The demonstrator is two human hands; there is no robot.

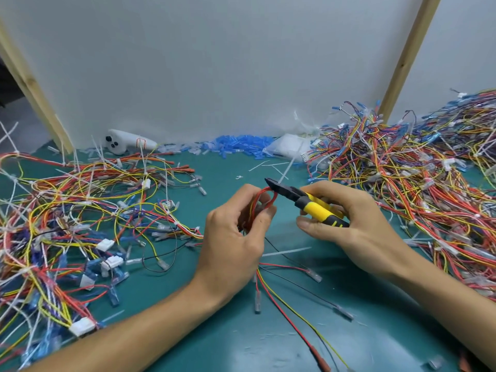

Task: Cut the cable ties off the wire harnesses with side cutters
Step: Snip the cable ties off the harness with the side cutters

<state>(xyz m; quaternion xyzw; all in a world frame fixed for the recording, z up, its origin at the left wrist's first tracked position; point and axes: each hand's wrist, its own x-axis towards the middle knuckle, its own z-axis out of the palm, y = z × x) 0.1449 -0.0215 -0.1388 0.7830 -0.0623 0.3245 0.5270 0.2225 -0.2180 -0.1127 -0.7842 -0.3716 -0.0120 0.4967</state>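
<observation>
Yellow-handled side cutters gripped in right hand, tips at wire harness. Harness loop pinched in left hand.

two bare forearms lie over the near edge of the green mat; the left hand and right hand are bare as well, with short, plain nails.

Side cutters against gripped wire harness

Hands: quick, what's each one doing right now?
Left hand: closed, holding a looped harness.
Right hand: closed, gripping the side cutters, with their nose at the loop.
</observation>
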